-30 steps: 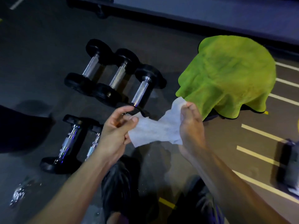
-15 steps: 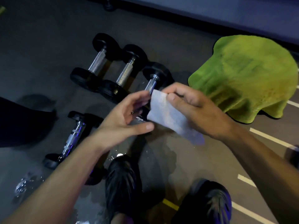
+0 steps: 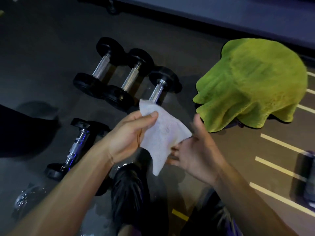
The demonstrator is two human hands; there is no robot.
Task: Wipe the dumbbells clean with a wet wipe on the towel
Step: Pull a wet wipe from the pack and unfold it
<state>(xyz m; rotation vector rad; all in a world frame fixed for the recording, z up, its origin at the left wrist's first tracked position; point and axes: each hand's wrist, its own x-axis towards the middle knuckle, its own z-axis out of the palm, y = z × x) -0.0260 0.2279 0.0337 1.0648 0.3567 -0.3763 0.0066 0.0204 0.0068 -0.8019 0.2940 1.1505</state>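
Note:
A white wet wipe (image 3: 162, 133) is held in the air between both hands. My left hand (image 3: 127, 137) pinches its upper left edge. My right hand (image 3: 196, 150) holds its lower right edge from beneath, palm turned up. Three black dumbbells with chrome handles (image 3: 129, 80) lie side by side on the dark floor beyond the wipe. The wipe covers the near end of the rightmost one (image 3: 158, 91). A smaller dumbbell (image 3: 75, 147) lies left of my left forearm. The green towel (image 3: 252, 82) lies bunched up on the floor to the right, with nothing on it.
My knees in dark trousers (image 3: 131, 193) are at the bottom centre. A crumpled shiny wrapper (image 3: 23, 200) lies at the lower left. A dark shape (image 3: 22, 130) sits at the left edge. White floor lines (image 3: 279, 167) run at the right, next to a dark object (image 3: 308, 178).
My left hand has taken hold of the wipe's upper edge. My right hand has dropped from the top to the lower right and turned palm up. The wipe is spread wider.

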